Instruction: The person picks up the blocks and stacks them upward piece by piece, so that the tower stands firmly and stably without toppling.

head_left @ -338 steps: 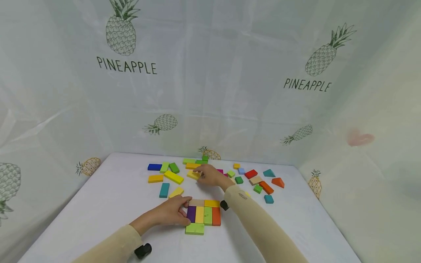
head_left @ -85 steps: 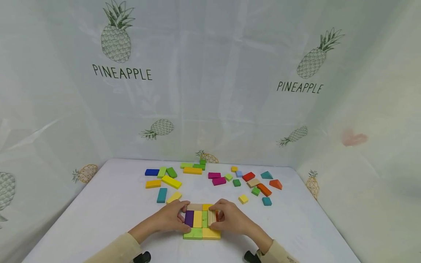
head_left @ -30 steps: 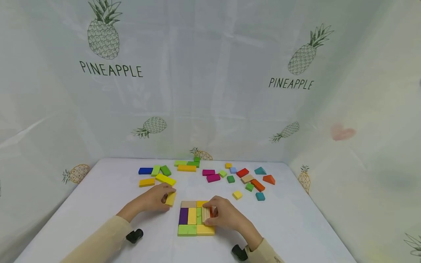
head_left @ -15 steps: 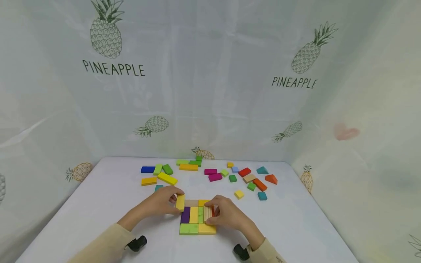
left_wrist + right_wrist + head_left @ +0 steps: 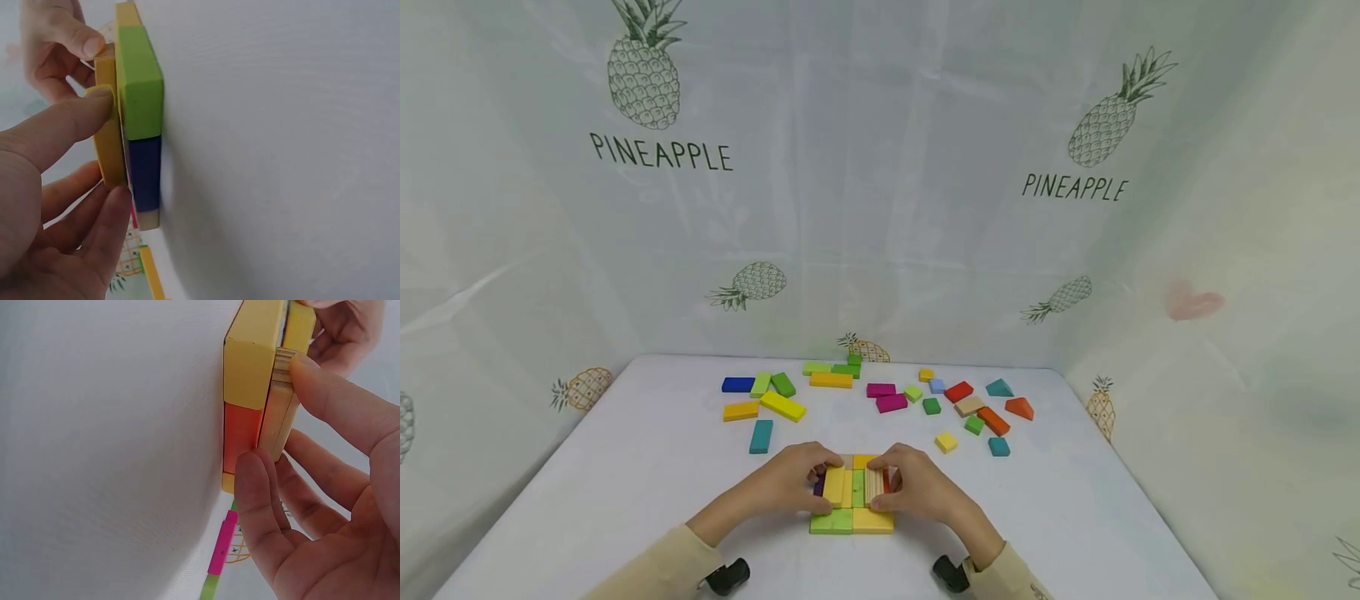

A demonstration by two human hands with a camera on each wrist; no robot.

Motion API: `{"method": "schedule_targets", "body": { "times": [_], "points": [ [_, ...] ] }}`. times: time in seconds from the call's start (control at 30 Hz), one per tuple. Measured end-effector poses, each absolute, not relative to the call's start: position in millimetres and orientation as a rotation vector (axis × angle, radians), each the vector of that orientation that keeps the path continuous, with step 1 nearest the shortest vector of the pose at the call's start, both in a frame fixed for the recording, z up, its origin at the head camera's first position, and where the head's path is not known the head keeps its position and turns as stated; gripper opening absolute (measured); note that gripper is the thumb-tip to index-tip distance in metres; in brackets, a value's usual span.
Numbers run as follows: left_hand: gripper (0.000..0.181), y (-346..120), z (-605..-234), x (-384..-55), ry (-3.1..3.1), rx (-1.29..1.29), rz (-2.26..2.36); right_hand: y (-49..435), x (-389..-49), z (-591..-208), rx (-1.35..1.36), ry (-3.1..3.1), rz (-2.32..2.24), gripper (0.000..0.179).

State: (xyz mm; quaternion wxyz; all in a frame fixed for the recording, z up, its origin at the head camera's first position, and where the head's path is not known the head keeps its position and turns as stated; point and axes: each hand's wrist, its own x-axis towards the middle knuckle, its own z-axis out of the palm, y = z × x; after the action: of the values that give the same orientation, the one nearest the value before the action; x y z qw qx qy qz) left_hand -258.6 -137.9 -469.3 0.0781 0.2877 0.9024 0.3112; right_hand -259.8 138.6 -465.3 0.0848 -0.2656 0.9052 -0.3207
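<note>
A flat rectangle of coloured wooden blocks lies near the front, with a green block [image 5: 831,523] and a yellow front block [image 5: 872,522] along its near side. My left hand [image 5: 782,483] pinches a second yellow block [image 5: 835,485] between thumb and fingers, over the rectangle's left half. The left wrist view shows that block [image 5: 109,147] close against the layer; contact is hard to tell. My right hand [image 5: 928,490] pinches a plain wood block with ridged lines [image 5: 873,489] over the right half, beside an orange block [image 5: 242,434]. A purple block [image 5: 145,175] is partly covered.
Loose blocks are scattered behind: a teal block [image 5: 761,436], a long yellow block [image 5: 782,407] and a blue block [image 5: 738,384] to the left. Magenta blocks [image 5: 891,403] lie mid-table, with a small yellow cube [image 5: 946,442] and red triangle [image 5: 1019,408] to the right.
My left hand has let go of the rectangle's side, picked up a yellow block from the left and brought it right, over the rectangle. My right hand keeps holding the plain wood block in place.
</note>
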Motion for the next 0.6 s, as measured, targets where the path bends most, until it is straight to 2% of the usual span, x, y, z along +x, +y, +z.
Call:
{"method": "schedule_targets", "body": {
  "times": [0.6],
  "points": [
    [0.064,-137.4,-477.9,-258.0,2.746,0.848,0.900,138.5,-258.8,-464.8,-0.771,2.686,-0.968,0.050]
  ]
}}
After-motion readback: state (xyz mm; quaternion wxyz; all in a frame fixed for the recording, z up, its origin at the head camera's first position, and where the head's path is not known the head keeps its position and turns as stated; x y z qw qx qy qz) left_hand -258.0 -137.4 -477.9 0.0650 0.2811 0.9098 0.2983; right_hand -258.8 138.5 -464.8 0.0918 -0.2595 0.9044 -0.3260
